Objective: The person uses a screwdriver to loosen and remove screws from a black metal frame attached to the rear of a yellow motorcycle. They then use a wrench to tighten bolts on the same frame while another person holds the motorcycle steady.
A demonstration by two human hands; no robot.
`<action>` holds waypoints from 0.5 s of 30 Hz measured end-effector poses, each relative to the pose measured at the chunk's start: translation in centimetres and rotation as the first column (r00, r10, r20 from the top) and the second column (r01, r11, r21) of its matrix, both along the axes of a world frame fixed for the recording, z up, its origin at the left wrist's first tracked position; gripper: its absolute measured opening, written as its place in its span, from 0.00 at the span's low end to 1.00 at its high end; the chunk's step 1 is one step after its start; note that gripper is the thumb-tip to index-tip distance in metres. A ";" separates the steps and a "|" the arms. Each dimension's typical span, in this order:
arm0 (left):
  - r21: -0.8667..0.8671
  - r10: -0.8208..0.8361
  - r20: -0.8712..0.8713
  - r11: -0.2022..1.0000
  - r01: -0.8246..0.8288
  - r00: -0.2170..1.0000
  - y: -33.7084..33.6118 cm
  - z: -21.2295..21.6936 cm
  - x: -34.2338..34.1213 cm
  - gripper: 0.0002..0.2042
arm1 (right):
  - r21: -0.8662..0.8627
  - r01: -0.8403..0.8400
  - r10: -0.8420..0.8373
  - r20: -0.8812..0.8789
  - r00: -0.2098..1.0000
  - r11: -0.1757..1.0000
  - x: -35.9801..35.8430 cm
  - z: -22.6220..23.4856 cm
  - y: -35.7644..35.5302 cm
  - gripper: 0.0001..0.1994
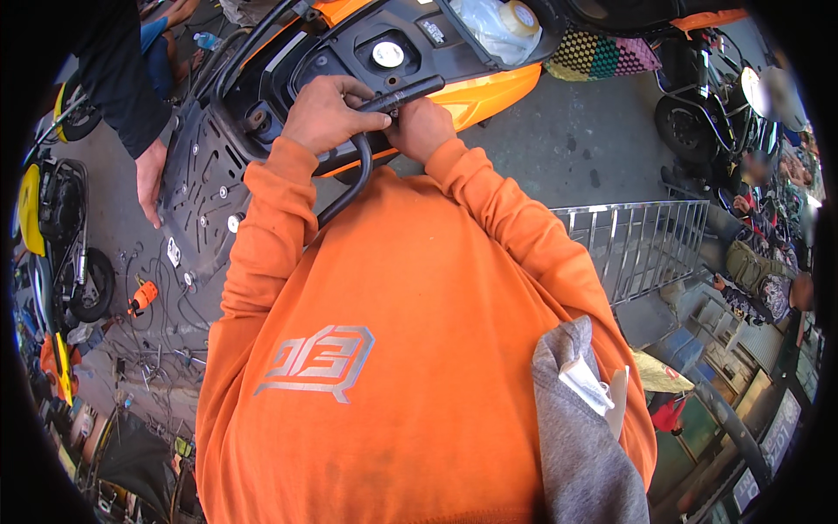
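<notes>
Here, left hand (327, 113) fingers wrapped around black grab bar (362, 170), right hand (421, 127) pinching it, scooter edge (489, 92) beside.

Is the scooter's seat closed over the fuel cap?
No, the white fuel cap lies exposed in the open black bay, above both hands gripping the black bar.

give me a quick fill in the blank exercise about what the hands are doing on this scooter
1. Both hands, left hand and right hand, grip a black ____ at the scooter's rear.
2. The scooter's side panel is coloured ____.
3. Another person's hand rests on the black ____ rack.
4. The person's sleeves are ____.

Missing words: bar; orange; rear; orange
</notes>
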State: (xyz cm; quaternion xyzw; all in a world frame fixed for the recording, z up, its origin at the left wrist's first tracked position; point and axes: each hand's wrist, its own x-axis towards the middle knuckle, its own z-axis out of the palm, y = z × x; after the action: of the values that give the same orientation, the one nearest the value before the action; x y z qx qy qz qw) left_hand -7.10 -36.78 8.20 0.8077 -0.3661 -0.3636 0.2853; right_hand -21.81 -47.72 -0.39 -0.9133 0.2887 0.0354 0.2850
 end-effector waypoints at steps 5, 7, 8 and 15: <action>0.016 -0.012 0.031 1.000 0.011 0.999 0.0 0.1 0.0 0.29 | -0.057 -0.047 0.048 0.020 0.999 0.997 0.0 -0.6 0.0 0.12; 0.019 -0.014 0.018 1.000 0.014 1.000 0.0 0.3 0.0 0.28 | -0.106 -0.132 0.135 0.021 0.991 0.986 -0.2 -0.9 0.0 0.12; 0.023 -0.009 -0.006 1.000 0.009 1.000 0.0 0.3 0.0 0.28 | -0.131 -0.165 0.163 -0.019 0.986 0.978 -0.3 -1.0 -0.1 0.12; 0.025 0.006 -0.048 1.000 -0.004 0.999 -0.1 0.5 -0.1 0.27 | -0.082 -0.149 0.154 0.060 0.986 0.985 -0.6 -1.1 -0.2 0.09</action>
State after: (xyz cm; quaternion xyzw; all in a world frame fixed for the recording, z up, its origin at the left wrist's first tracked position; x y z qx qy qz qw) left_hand -7.17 -36.86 8.74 0.8032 -0.3525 -0.3866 0.2848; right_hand -22.36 -47.96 -1.53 -0.9437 0.2100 0.0155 0.2552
